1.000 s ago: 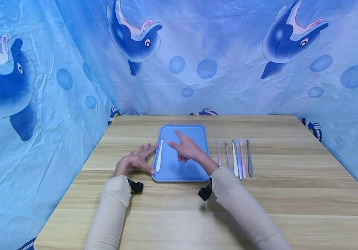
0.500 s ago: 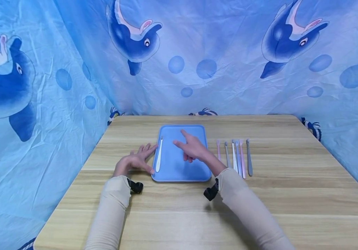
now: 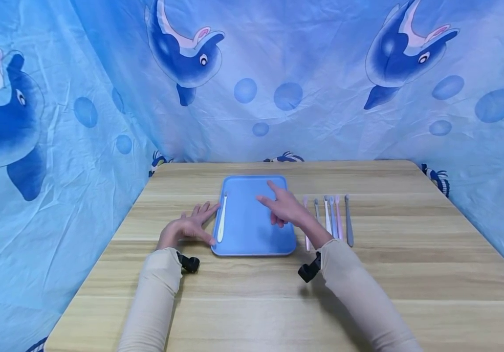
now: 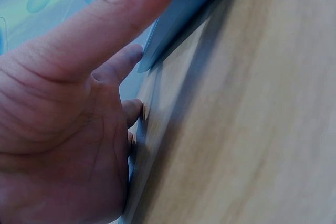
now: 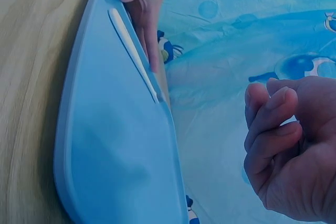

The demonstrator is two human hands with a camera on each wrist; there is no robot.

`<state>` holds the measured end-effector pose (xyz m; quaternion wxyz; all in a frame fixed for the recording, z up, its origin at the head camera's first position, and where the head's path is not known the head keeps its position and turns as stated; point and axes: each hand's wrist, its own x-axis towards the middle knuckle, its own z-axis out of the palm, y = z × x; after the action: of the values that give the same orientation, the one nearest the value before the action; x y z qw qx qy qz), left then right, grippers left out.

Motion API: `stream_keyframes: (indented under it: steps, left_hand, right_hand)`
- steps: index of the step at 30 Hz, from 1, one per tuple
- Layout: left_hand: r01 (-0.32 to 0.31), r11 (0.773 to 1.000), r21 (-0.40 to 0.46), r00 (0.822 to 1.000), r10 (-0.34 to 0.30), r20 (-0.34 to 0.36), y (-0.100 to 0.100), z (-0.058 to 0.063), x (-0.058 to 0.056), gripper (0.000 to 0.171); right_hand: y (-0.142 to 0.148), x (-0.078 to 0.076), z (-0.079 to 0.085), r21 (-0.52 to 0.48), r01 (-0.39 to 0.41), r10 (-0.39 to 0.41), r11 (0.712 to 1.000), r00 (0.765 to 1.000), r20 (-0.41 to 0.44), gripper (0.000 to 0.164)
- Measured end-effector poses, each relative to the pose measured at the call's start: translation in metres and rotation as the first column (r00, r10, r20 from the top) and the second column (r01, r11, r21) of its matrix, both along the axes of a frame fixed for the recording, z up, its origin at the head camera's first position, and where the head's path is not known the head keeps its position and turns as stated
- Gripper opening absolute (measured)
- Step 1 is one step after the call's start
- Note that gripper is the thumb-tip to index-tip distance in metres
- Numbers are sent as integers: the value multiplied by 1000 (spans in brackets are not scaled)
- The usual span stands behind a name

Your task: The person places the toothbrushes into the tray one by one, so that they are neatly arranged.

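A blue tray (image 3: 245, 239) lies on the table with one white toothbrush (image 3: 222, 220) along its left side. My left hand (image 3: 192, 226) has its fingers spread, the thumb and a fingertip touching the tray's left rim; the left wrist view shows the thumb (image 4: 105, 30) against the tray edge. Over the tray's right part hovers my right hand (image 3: 286, 206), index finger and thumb extended, the other fingers loosely bent. Nothing is in it in the right wrist view. Right of the tray lie several toothbrushes: a dark grey one (image 3: 349, 222) outermost, pink, white and blue ones partly behind my right forearm.
The wooden table (image 3: 243, 303) carries the tray and the brushes. A blue dolphin-print cloth (image 3: 260, 88) hangs behind the table and on its sides. Black wrist cameras (image 3: 310, 270) sit on both wrists.
My right hand has moved to the right across the tray, its forearm now covering more of the toothbrushes' lower ends. The left hand, tray and white toothbrush keep their places.
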<state>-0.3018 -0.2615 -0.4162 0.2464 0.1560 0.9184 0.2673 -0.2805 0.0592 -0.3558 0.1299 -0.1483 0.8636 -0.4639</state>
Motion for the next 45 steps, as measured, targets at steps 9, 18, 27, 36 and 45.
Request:
stream_keyframes:
  steps: [9, 18, 27, 36, 45]
  left_hand:
    - [5, 1000, 0, 1000, -5, -8, -1, -1, -1, 132]
    - [5, 1000, 5, 1000, -5, -7, 0, -1, 0, 133]
    - [12, 1000, 8, 1000, -12, 0, 0, -3, -3, 132]
    - [10, 1000, 7, 1000, -9, -3, -1, -3, -2, 133]
    - [12, 1000, 4, 1000, -11, -10, -2, -2, -2, 135]
  right_hand:
    - [13, -1, -1, -12, -1, 1, 1000, 1000, 5, 79]
    - [34, -1, -1, -8, 30, -30, 1000, 999, 9, 78]
    - [55, 0, 1, 5, 53, -53, 999, 998, 32, 81]
    - [68, -1, 1, -10, 53, -53, 999, 998, 31, 83]
    - [82, 0, 0, 5, 86, -87, 996, 996, 23, 81]
